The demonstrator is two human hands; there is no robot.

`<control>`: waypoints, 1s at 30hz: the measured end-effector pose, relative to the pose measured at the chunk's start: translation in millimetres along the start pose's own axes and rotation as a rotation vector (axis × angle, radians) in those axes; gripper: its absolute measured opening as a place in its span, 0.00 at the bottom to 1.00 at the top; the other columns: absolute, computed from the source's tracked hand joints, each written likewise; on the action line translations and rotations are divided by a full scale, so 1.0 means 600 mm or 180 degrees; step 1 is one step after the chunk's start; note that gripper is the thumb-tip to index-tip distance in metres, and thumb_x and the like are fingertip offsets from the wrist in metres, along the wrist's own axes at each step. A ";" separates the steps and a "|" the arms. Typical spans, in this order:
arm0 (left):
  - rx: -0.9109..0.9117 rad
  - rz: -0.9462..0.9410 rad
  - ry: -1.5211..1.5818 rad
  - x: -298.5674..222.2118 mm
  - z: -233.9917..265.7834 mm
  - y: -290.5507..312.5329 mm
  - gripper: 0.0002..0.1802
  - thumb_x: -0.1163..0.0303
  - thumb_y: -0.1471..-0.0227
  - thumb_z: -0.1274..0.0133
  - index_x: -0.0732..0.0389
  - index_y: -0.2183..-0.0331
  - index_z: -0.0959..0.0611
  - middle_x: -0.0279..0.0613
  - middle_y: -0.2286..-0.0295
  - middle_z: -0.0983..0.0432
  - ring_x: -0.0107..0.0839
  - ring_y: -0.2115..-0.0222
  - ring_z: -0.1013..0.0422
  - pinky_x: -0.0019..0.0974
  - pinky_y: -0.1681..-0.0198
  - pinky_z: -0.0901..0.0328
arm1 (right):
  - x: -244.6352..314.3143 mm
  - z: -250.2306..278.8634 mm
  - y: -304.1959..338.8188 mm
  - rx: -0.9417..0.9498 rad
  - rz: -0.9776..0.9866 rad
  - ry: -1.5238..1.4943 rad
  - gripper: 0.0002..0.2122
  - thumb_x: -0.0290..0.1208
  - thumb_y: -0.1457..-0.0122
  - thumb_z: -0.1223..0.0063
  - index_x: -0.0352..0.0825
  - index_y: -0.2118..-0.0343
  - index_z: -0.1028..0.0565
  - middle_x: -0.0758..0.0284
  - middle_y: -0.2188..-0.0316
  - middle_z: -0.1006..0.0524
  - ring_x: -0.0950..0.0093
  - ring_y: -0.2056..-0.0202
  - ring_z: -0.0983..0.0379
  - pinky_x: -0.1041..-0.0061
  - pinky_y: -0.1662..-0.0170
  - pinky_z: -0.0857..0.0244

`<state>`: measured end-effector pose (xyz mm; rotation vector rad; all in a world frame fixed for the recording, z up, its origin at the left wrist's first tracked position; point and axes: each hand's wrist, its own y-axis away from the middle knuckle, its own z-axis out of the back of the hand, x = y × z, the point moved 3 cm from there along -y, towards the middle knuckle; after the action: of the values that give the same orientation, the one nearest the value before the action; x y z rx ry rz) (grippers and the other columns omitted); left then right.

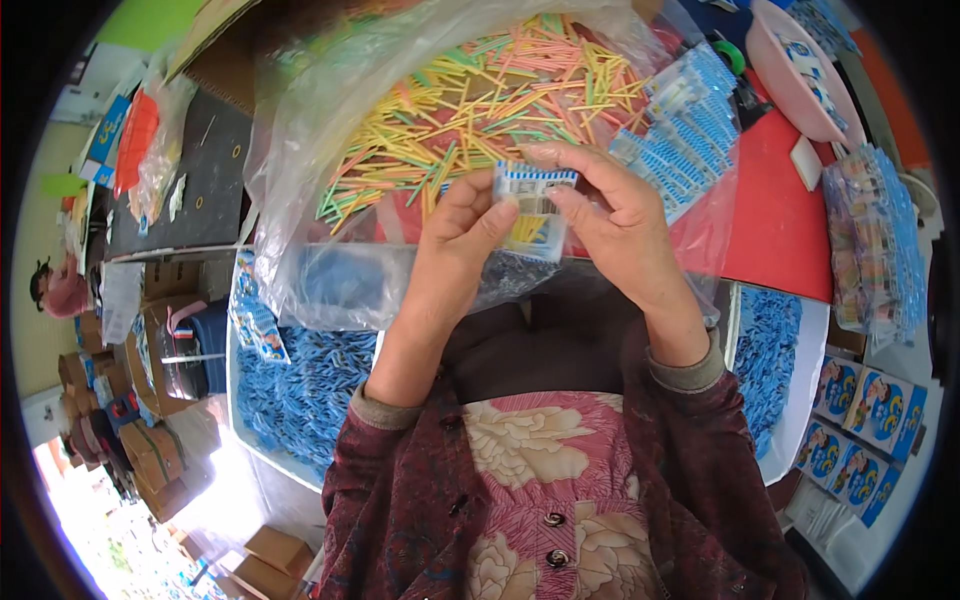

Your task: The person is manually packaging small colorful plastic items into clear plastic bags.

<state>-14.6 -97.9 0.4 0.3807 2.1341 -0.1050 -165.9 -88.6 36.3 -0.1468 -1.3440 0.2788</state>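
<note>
Between my two hands is a small clear plastic packet [537, 236] with a blue-and-white striped top edge; a few yellow sticks show inside it. My left hand [462, 232] pinches its left side between thumb and fingers. On the other side my right hand [618, 215] has its thumb and fingers at the packet's upper right corner. Just beyond the hands lies a wide heap of thin yellow, pink and green sticks [480, 95] on clear plastic sheeting. Right of the heap, overlapping rows of flat blue-and-white packets [690, 130] are spread out.
White-walled bins of blue packets [310, 395] flank my lap. A pink basin [770, 40] stands at the far right, with a stack of packets [875, 250] below it. Printed boxes [860, 430] sit lower right. Cardboard boxes [155, 450] and another person [62, 288] are at the left.
</note>
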 end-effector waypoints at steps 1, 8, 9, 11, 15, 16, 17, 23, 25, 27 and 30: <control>0.0066 0.0026 -0.0222 0.005 0.005 0.001 0.13 0.78 0.46 0.52 0.64 0.57 0.29 0.35 0.64 0.27 0.20 0.64 0.32 0.24 0.60 0.37 | 0.006 0.003 0.002 -0.0045 -0.0001 0.0022 0.16 0.17 0.47 0.51 0.33 0.54 0.28 0.67 0.55 0.27 0.78 0.57 0.30 0.81 0.57 0.35; 0.0265 -0.0122 -0.0908 0.021 -0.019 -0.006 0.08 0.77 0.47 0.50 0.63 0.63 0.23 0.30 0.68 0.26 0.18 0.68 0.32 0.24 0.63 0.37 | 0.015 0.021 0.022 -0.0112 0.0400 0.0472 0.16 0.16 0.49 0.50 0.33 0.56 0.27 0.64 0.62 0.26 0.74 0.61 0.29 0.80 0.60 0.35; 0.0277 -0.0115 -0.0905 0.024 -0.028 -0.008 0.08 0.77 0.47 0.50 0.63 0.63 0.23 0.30 0.68 0.26 0.18 0.68 0.32 0.24 0.63 0.37 | 0.012 0.036 0.024 -0.0140 0.0421 0.0634 0.16 0.16 0.49 0.50 0.33 0.56 0.27 0.64 0.62 0.26 0.74 0.61 0.29 0.80 0.60 0.35; 0.0416 -0.0147 -0.1485 0.030 -0.051 -0.018 0.10 0.76 0.50 0.47 0.64 0.62 0.24 0.33 0.72 0.26 0.19 0.72 0.32 0.25 0.67 0.36 | 0.010 0.064 0.031 -0.0245 0.0297 0.0800 0.15 0.16 0.49 0.51 0.33 0.56 0.27 0.65 0.63 0.26 0.74 0.61 0.29 0.79 0.58 0.36; 0.0646 -0.0389 -0.2962 0.039 -0.100 -0.058 0.12 0.74 0.54 0.44 0.66 0.65 0.25 0.43 0.74 0.26 0.31 0.75 0.29 0.31 0.70 0.34 | -0.006 0.098 0.037 -0.0578 0.0263 0.0948 0.15 0.16 0.48 0.52 0.33 0.56 0.27 0.65 0.63 0.26 0.72 0.61 0.29 0.78 0.58 0.36; 0.0741 -0.0394 -0.3280 0.056 -0.101 -0.074 0.12 0.73 0.56 0.43 0.66 0.67 0.25 0.47 0.73 0.26 0.39 0.74 0.28 0.35 0.70 0.34 | -0.023 0.101 0.039 -0.0564 0.0243 0.1279 0.16 0.16 0.49 0.52 0.33 0.56 0.28 0.64 0.63 0.26 0.70 0.61 0.28 0.78 0.57 0.36; 0.0834 -0.0397 -0.3599 0.072 -0.101 -0.082 0.13 0.73 0.58 0.43 0.66 0.68 0.26 0.52 0.73 0.27 0.47 0.72 0.28 0.39 0.69 0.34 | -0.036 0.103 0.042 -0.0547 0.0223 0.1609 0.16 0.15 0.49 0.52 0.34 0.55 0.28 0.63 0.62 0.26 0.68 0.60 0.28 0.77 0.57 0.36; 0.0870 -0.1234 -0.4097 0.084 -0.101 -0.084 0.15 0.74 0.61 0.44 0.68 0.68 0.27 0.54 0.71 0.30 0.52 0.68 0.31 0.46 0.67 0.35 | -0.024 0.100 0.045 -0.0863 0.0703 0.2596 0.20 0.15 0.53 0.50 0.34 0.54 0.29 0.62 0.56 0.28 0.60 0.53 0.33 0.69 0.50 0.40; 0.0927 -0.1284 -0.3981 0.083 -0.106 -0.087 0.13 0.74 0.59 0.45 0.67 0.69 0.27 0.54 0.71 0.30 0.51 0.68 0.31 0.46 0.66 0.36 | -0.021 0.098 0.050 -0.0697 0.0788 0.2679 0.21 0.17 0.54 0.49 0.34 0.53 0.30 0.62 0.53 0.30 0.60 0.50 0.36 0.65 0.47 0.45; 0.1262 -0.1180 -0.3817 0.080 -0.108 -0.089 0.12 0.75 0.56 0.48 0.66 0.66 0.26 0.53 0.70 0.29 0.50 0.67 0.31 0.44 0.64 0.36 | -0.023 0.089 0.058 -0.0547 0.0864 0.2763 0.21 0.18 0.54 0.48 0.34 0.53 0.30 0.62 0.51 0.32 0.60 0.46 0.39 0.61 0.44 0.49; 0.1242 -0.1274 -0.3775 0.042 -0.080 -0.068 0.14 0.75 0.56 0.47 0.65 0.62 0.24 0.50 0.70 0.28 0.47 0.66 0.31 0.42 0.62 0.36 | -0.044 0.075 0.070 -0.0202 0.0425 0.2973 0.23 0.21 0.55 0.45 0.35 0.51 0.31 0.62 0.46 0.36 0.61 0.42 0.45 0.55 0.41 0.58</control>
<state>-78.7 -120.0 3.5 0.0475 0.9671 -0.7770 -219.6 -58.3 10.5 -0.3687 -0.4156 0.2328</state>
